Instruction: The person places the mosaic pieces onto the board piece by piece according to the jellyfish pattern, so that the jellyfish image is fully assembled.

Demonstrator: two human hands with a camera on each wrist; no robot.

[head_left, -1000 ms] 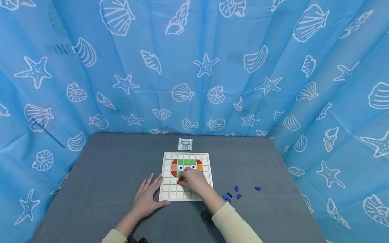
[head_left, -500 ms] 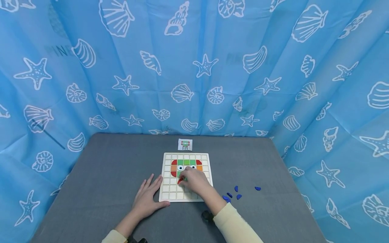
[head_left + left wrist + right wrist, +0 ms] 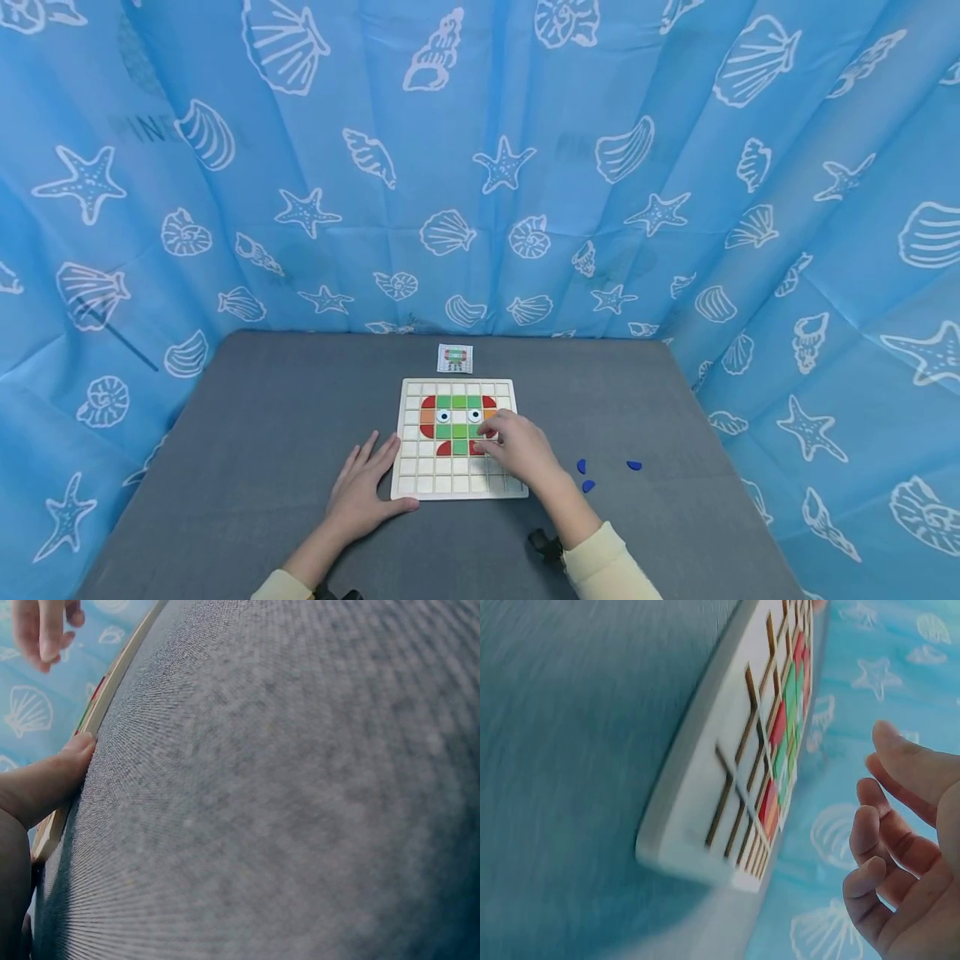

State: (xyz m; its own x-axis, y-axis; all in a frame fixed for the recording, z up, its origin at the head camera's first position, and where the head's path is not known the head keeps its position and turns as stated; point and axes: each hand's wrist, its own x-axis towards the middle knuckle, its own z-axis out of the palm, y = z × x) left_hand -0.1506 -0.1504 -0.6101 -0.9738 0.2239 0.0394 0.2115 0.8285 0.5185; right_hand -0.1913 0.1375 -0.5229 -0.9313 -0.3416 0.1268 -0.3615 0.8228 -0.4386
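A cream grid board (image 3: 416, 485) lies on the grey table, with red, green and orange tiles and two eye tiles set in its squares. My left hand (image 3: 362, 487) rests at its left edge with fingers spread; in the left wrist view the thumb (image 3: 52, 780) touches the board's side. Above the right part of the board is my right hand (image 3: 525, 450), fingers loosely bent and nothing visible between them in the right wrist view. A red quarter-round tile (image 3: 444, 448) sits left of a green tile (image 3: 460, 447) in the lower row, and a red tile (image 3: 476, 448) is partly hidden by my right fingers.
A small printed picture card (image 3: 455, 358) lies behind the board. Blue half-round pieces (image 3: 634, 466) are scattered on the table to the right, and my right forearm passes close by them. A blue shell-print curtain (image 3: 450, 275) borders the table (image 3: 300, 400).
My right hand has let go of the red quarter-round tile, which now lies flat on the board, and has moved to the right. The left hand stays put.
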